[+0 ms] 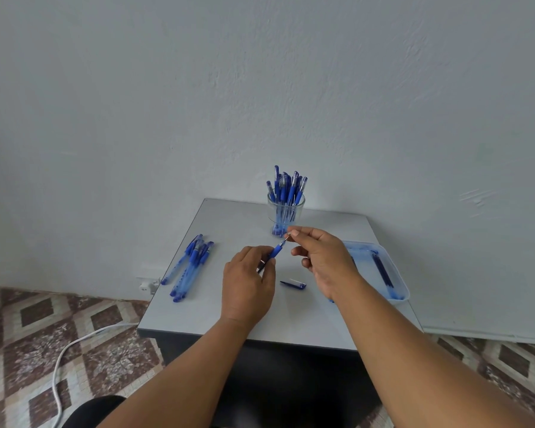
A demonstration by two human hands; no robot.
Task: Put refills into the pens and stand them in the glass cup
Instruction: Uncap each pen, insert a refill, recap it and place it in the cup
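Lighting: soft, even daylight with a cool bluish cast; shadows faint. No glare on the table (217, 307). Focus fair at centre (wide-angle bending stretches forearms and floor (28, 329) edges).

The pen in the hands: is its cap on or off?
Off. The pen shows a bare tip pinched by the right hand; the left hand holds its barrel. A loose cap lies on the table.

The left hand (248, 284) is gripping a blue pen (275, 252) while the right hand (323, 257) is pinching its tip, a cap (292, 284) lying between them.
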